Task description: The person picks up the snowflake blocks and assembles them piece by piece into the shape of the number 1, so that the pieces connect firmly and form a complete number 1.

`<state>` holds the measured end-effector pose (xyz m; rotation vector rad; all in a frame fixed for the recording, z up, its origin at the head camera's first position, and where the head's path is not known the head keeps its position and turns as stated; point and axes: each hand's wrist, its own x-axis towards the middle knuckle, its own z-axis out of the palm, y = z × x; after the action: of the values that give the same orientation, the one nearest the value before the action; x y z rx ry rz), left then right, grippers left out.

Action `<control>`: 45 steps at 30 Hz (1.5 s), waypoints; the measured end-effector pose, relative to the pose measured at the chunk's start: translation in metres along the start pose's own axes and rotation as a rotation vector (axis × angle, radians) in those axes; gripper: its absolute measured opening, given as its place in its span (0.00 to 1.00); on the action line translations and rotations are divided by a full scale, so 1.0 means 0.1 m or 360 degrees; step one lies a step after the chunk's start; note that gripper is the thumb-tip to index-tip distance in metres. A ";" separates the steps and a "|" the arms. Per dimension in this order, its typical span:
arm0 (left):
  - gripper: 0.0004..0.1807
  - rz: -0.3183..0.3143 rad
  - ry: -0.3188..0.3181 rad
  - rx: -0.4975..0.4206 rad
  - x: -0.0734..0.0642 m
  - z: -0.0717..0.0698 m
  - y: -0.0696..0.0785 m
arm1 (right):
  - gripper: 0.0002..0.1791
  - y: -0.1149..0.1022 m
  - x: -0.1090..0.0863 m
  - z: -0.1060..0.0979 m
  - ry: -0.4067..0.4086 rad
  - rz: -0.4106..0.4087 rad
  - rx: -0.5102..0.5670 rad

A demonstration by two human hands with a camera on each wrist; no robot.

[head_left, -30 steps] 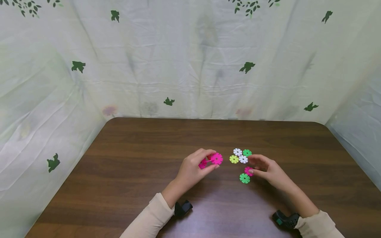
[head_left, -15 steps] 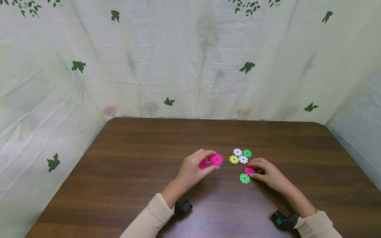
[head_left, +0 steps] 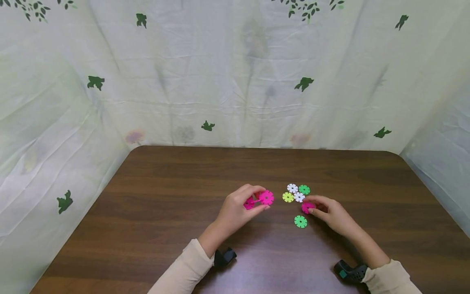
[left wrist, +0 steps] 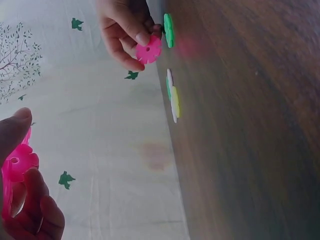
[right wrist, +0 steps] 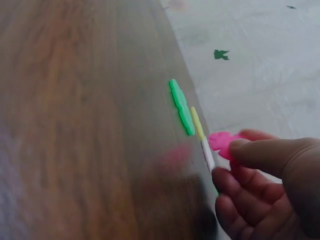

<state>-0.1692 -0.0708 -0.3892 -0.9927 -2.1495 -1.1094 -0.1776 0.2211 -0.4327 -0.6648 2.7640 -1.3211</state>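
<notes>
Here's the left hand (head_left: 236, 205), thumb and fingers pinching a cluster of pink notched discs (head_left: 267, 197), partly hidden by the grip; across from it the right hand (head_left: 332, 211) pinches a single pink disc (head_left: 307, 208), held clear of the tabletop (head_left: 176, 204)! Just past those right fingertips lies a tight group: yellow disc (head_left: 288, 197) on the left, one white disc (head_left: 292, 188) behind, another white beside the yellow, a green disc (head_left: 304, 189) at back right. Nearer the person, a second green disc (head_left: 300, 221) lies flat, apart from the group. Behind it all, a pale cloth (head_left: 227, 81) with green bird shapes.
</notes>
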 end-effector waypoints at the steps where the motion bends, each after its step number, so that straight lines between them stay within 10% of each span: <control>1: 0.19 0.0000 -0.0001 0.0002 0.00 0.00 0.00 | 0.15 -0.01 0.00 0.00 0.0019 0.0001 0.0017; 10: 0.20 -0.0014 -0.0018 0.0002 0.00 0.00 0.00 | 0.09 -0.13 0.03 -0.02 0.0067 0.0064 0.0232; 35: 0.22 -0.0019 -0.0058 -0.0005 0.00 0.02 0.00 | 0.08 -0.76 0.28 0.05 0.0096 -0.0327 0.0487; 45: 0.21 -0.0038 -0.0048 -0.0055 -0.01 0.02 0.00 | 0.08 -0.88 0.28 0.10 0.0109 -0.0363 0.0388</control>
<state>-0.1686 -0.0695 -0.3904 -1.0075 -2.1782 -1.1533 -0.1685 0.1538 -0.3687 -0.9547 2.5744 -1.7184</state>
